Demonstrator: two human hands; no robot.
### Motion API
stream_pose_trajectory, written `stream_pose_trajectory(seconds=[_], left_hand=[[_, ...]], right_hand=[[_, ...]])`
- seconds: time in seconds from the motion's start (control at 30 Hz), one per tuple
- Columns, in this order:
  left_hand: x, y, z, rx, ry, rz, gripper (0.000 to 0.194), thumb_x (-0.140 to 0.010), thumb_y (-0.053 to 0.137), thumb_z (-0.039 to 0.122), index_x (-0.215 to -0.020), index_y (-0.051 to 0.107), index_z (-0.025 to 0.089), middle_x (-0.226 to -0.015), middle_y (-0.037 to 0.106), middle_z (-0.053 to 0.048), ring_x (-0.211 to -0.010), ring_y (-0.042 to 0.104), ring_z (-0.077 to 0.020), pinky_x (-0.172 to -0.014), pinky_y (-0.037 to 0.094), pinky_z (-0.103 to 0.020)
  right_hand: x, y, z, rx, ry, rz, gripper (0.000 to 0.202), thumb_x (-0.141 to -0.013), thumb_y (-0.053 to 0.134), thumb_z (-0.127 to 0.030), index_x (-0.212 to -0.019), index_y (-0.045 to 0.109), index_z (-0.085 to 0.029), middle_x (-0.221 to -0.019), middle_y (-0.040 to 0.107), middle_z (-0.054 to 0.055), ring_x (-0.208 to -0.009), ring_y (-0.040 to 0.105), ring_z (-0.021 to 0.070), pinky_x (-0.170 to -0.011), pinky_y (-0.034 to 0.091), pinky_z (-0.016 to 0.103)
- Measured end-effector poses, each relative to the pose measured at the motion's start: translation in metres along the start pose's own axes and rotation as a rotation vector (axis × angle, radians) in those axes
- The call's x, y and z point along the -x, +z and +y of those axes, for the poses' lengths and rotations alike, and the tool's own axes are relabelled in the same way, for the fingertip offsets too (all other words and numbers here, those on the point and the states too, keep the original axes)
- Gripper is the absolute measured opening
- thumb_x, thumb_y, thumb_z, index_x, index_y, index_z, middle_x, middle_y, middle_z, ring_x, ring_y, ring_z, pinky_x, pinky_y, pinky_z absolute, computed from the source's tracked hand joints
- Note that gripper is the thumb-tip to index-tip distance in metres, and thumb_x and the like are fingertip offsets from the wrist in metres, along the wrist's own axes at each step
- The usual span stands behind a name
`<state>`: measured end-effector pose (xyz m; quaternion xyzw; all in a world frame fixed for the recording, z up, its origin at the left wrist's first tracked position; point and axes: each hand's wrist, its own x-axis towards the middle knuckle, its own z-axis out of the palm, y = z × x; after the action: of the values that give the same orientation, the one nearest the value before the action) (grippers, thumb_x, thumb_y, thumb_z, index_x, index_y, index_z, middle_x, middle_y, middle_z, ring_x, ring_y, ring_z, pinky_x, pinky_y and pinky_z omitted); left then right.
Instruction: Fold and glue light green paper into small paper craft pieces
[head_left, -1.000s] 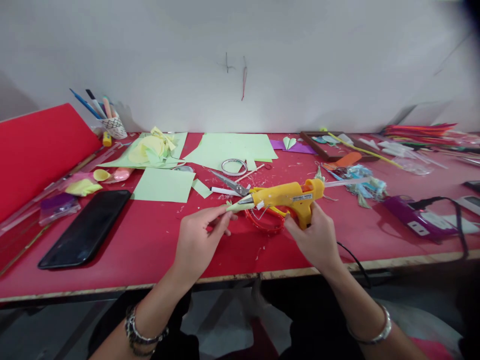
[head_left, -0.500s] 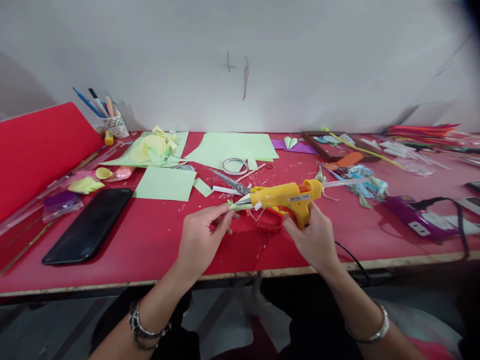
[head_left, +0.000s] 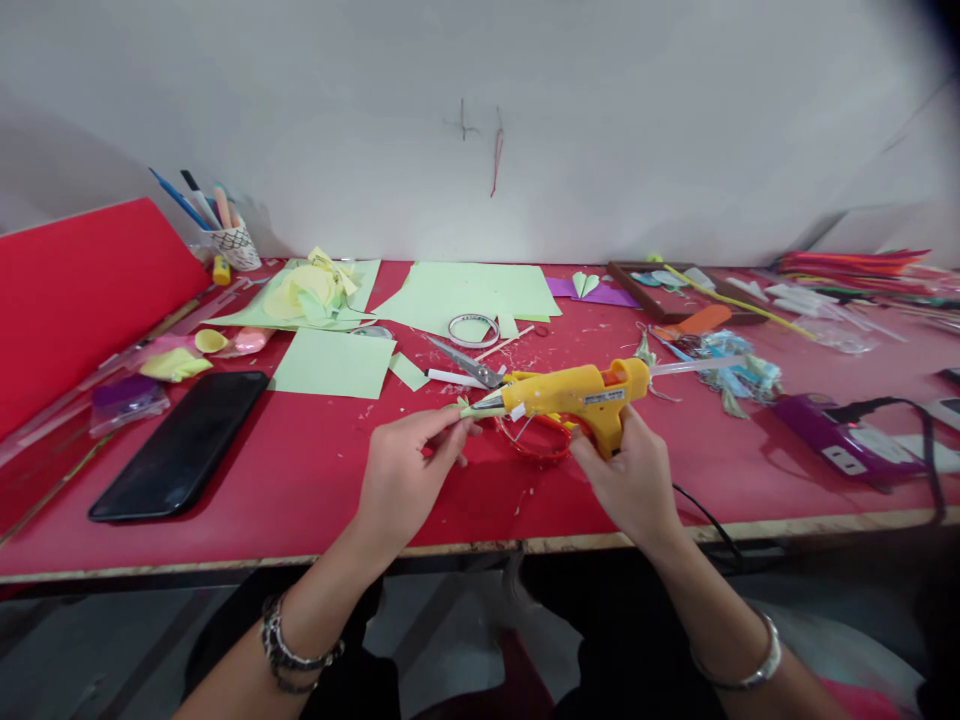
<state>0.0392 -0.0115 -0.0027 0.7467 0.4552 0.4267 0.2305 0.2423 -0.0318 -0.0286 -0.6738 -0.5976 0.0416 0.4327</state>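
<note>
My right hand point(head_left: 630, 475) is wrapped round the handle of a yellow hot glue gun point(head_left: 562, 391), its nozzle pointing left. A clear glue stick point(head_left: 694, 367) juts from the back of the gun. Between the fingertips of my left hand point(head_left: 409, 460) is a small folded piece of light green paper point(head_left: 474, 409), partly hidden by the fingers. The metal nozzle meets this paper, or lies just over it. Behind the gun lie open scissors point(head_left: 480, 365) and a white marker point(head_left: 456, 379). A red ring-shaped thing point(head_left: 536, 455) shows below the gun.
Green sheets point(head_left: 330, 362) and a tape roll point(head_left: 473, 330) lie toward the wall. A black phone point(head_left: 180, 445) is at left, near a pen cup point(head_left: 238, 246). On the right are a brown tray point(head_left: 720, 312), blue tassels point(head_left: 739, 370) and a purple power strip point(head_left: 844, 440) with a cord.
Both hands keep nearly the same pose, with the nozzle still at the green paper. The whole view has shifted slightly.
</note>
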Motion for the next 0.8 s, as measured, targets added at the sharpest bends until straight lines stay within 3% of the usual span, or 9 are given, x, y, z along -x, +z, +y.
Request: stream_pose_trajectory(seconds=[0.8], left_hand=[[0.0010,-0.0010,0.0004,0.010,-0.038,0.017,0.020,-0.081,0.050,0.025,-0.087,0.067,0.016,-0.074,0.071,-0.001,-0.049,0.061,-0.0085,-0.050,0.049,-0.016]], right_hand=[[-0.0039,-0.0043,0.0045,0.017,-0.012,0.018,0.009,-0.068,0.051,-0.025,-0.072,0.047,-0.018,-0.049,0.045,-0.006,-0.040,0.038,0.0087,-0.041,0.033,0.020]])
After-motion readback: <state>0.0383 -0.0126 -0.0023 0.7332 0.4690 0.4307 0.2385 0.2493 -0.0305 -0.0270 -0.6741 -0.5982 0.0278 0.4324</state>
